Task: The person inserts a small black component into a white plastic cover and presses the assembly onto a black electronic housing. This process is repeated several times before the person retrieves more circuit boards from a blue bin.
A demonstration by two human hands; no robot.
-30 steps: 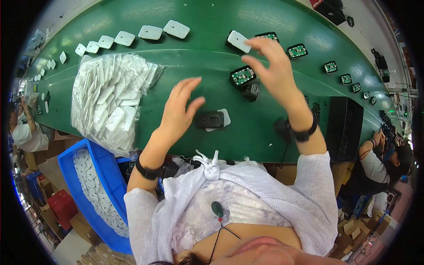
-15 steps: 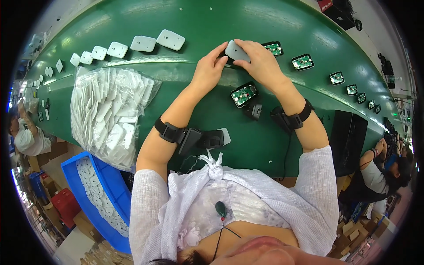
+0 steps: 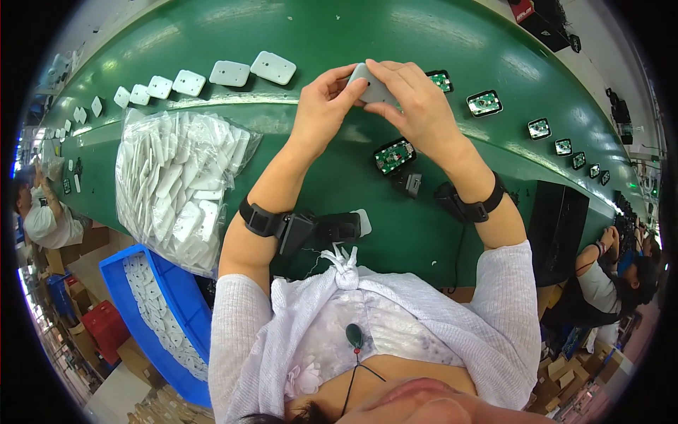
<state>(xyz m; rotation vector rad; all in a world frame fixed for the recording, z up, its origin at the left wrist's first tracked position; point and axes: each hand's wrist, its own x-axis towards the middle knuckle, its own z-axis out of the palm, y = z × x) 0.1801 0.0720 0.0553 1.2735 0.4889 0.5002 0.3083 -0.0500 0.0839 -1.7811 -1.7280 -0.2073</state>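
Between my two hands, over the far middle of the green bench, is a small device case with a white cover (image 3: 376,87). My left hand (image 3: 323,106) grips its left side, thumb laid on the cover. On the other side my right hand (image 3: 413,99) has its fingers along the top edge and its thumb below. The underside of the case is hidden by my fingers. Closer to me lies an open black case with a green circuit board (image 3: 394,155). Another such open case (image 3: 440,80) sits just beyond my right hand.
A row of white-covered cases (image 3: 229,73) runs along the left, and open cases with boards (image 3: 484,103) curve away right. A clear bag of white covers (image 3: 176,184) lies left, above a blue bin (image 3: 191,297). A black box (image 3: 558,219) stands right. Other people work at both sides.
The case in my hands has tilted, and my left thumb has moved onto its cover. The open case with the board near me has shifted slightly right.
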